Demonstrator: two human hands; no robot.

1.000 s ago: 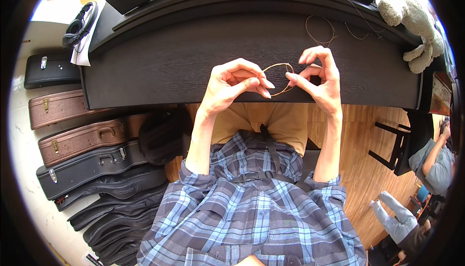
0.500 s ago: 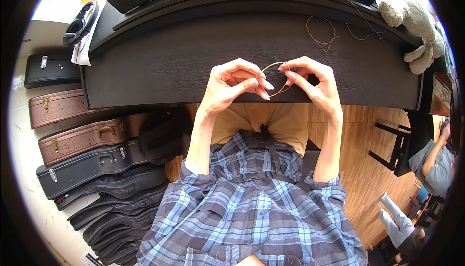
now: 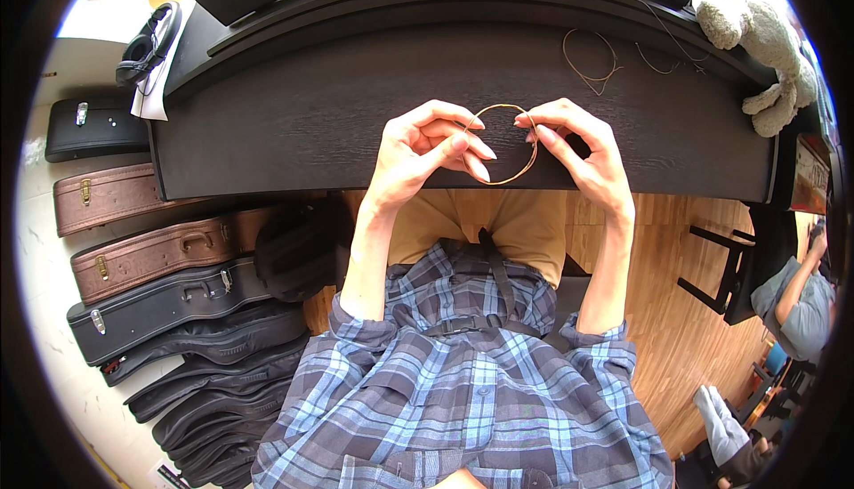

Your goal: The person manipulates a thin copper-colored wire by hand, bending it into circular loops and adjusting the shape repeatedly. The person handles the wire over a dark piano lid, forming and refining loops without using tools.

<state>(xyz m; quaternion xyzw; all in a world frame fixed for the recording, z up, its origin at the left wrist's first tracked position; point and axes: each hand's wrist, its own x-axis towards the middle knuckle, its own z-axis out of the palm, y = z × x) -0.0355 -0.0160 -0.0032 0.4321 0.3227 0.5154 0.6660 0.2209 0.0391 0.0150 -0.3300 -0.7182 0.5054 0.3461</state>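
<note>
Your left hand (image 3: pixel 416 153) lightly holds 1 side of the thin loop (image 3: pixel 505 105) | right hand (image 3: pixel 587 156) pinches the other | loop: between your hands, by the dark surface (image 3: pixel 311 133) | change: rounder now, so it's spread open

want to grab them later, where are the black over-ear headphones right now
In the head view, the black over-ear headphones are at the upper left, by the left end of the black wood-grained tabletop, overlapping a white sheet.
</note>
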